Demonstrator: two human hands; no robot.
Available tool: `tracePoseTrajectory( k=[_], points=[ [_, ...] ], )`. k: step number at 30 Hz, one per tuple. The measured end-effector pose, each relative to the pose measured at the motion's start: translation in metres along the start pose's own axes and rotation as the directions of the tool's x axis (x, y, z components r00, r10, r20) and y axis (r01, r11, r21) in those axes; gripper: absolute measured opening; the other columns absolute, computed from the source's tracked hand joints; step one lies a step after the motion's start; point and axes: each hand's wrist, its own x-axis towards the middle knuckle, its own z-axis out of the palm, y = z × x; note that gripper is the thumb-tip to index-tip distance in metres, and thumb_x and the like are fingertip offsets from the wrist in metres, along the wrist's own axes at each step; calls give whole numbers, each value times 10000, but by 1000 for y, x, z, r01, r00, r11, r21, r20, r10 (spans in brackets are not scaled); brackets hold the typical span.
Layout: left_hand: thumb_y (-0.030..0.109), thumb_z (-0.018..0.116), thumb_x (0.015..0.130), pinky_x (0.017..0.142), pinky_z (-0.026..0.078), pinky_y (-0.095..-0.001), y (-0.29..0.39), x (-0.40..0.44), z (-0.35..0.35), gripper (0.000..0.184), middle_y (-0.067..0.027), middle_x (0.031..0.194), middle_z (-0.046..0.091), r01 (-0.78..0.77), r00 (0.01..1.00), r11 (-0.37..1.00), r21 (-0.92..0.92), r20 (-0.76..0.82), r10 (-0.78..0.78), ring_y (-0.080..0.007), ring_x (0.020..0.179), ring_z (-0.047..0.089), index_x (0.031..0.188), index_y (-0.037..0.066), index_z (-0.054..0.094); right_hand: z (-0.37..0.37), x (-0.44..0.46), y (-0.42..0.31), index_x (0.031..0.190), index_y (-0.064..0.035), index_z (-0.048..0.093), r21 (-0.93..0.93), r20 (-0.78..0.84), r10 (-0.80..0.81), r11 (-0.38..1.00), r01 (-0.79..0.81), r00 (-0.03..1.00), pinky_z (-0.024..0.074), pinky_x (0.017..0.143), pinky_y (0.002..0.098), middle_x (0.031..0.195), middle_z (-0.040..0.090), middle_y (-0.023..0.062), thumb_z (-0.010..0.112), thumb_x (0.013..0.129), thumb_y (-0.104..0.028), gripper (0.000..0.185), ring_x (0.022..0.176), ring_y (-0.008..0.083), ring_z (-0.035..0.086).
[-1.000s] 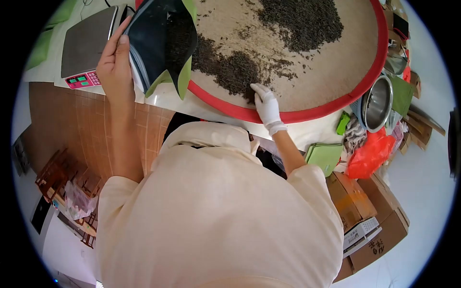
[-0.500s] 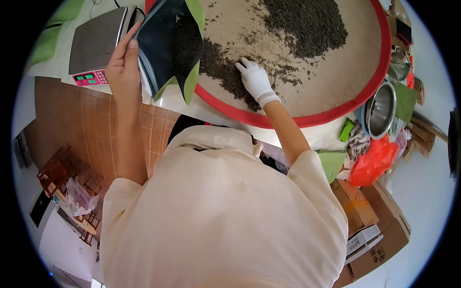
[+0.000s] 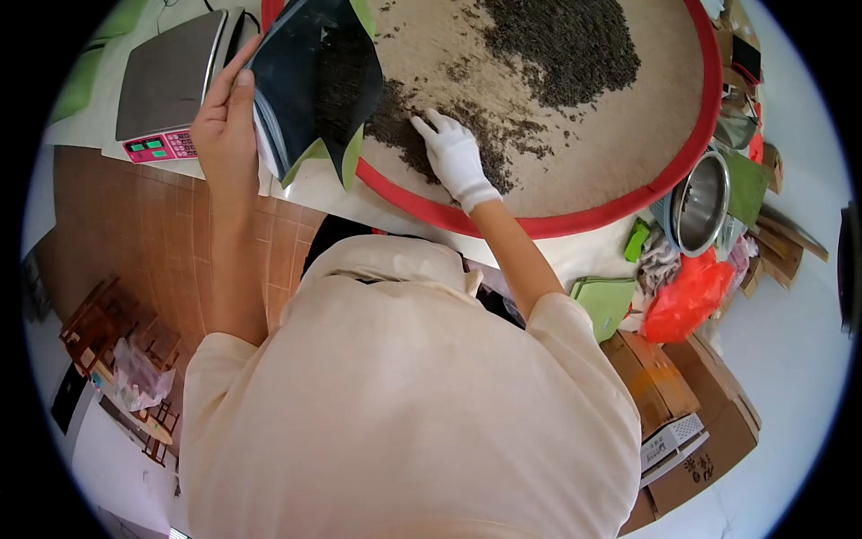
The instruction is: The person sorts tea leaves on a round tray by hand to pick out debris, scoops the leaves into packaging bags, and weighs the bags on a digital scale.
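Observation:
My bare left hand (image 3: pixel 228 115) grips the side of a green bag (image 3: pixel 350 157) with a dark lining, its mouth gaping toward the tray. Dark leaves show inside the bag. In a white glove, my right hand (image 3: pixel 455 159) lies with fingers stretched out on dark dried leaves, which look like tea (image 3: pixel 395 135), near the bag's mouth. These leaves lie on a round, red-rimmed tray (image 3: pixel 611 208). A larger heap of the same leaves (image 3: pixel 575 54) sits farther back on it.
Left of the bag stands a digital scale (image 3: pixel 171 76) with a pink panel. Beyond the tray's right side are a metal bowl (image 3: pixel 702 202), a red plastic bag (image 3: pixel 690 298) and folded green bags (image 3: pixel 603 304). Cardboard boxes (image 3: pixel 654 382) are stacked at lower right.
My right hand has moved left across the tray, closer to the bag's mouth, with leaves around its fingers. My left hand keeps its grip on the bag. The whole view has shifted slightly.

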Motion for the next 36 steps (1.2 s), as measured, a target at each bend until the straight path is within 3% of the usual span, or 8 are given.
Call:
tracePoseTrajectory(
  k=[2,5,10,14,19,22,31,36],
  points=[
    [134,543,990,518,199,-163,1,-1,-6,288,121,688,470,43,999,999,31,1,-43,16,574,262,1253,86,649,16,17,-1,1241,-131,581,-83,76,-119,989,125,990,481,897,426,1294,544,127,596,782,-44,467,1091,318,566],
    [139,545,990,523,196,-162,-1,-2,-12,285,124,678,445,86,996,994,61,-8,-85,15,585,263,1250,94,653,18,17,14,1226,-131,585,-67,216,-37,996,53,976,479,896,434,1296,537,119,597,771,-43,463,1099,318,558],
    [153,544,993,534,195,-158,-3,-3,-12,284,123,669,414,70,997,994,84,-27,-68,9,586,257,1247,92,654,-9,-52,39,1182,-106,609,-107,109,100,990,-88,989,484,897,439,1280,553,133,585,794,-45,394,1100,318,560],
    [162,538,997,552,207,-151,-2,-1,-7,293,124,662,383,70,998,997,45,-8,-69,7,597,263,1256,75,644,-32,-100,43,1161,-107,636,130,9,249,960,-248,968,479,934,421,1222,600,146,569,851,-27,327,1082,343,571],
    [159,531,999,588,261,-133,-4,2,-3,298,114,690,444,74,996,997,27,39,-75,12,621,318,1257,54,637,-33,-120,66,1253,-118,593,164,-91,521,849,-503,849,470,942,435,1270,558,181,566,853,-37,408,1077,366,559],
    [156,530,999,616,297,-129,0,4,0,299,98,749,526,53,998,998,35,30,-55,14,650,366,1252,36,635,-33,-113,52,1314,-128,545,50,-4,388,920,-388,922,465,943,452,1310,518,198,570,856,-77,461,1077,393,543],
    [159,523,1002,614,312,-133,0,4,0,304,90,745,534,53,999,998,25,2,-53,17,648,377,1256,30,629,-24,-95,9,1321,-130,520,47,36,490,870,-492,871,486,897,479,1320,514,184,560,878,-128,445,1072,392,559],
    [163,524,1001,570,268,-143,-1,2,-3,302,111,675,452,99,993,995,9,56,-100,18,610,329,1258,48,634,-19,-66,41,1269,-177,576,-122,43,229,967,-222,973,487,879,471,1342,515,161,562,834,-68,448,1087,352,567]
  ],
)
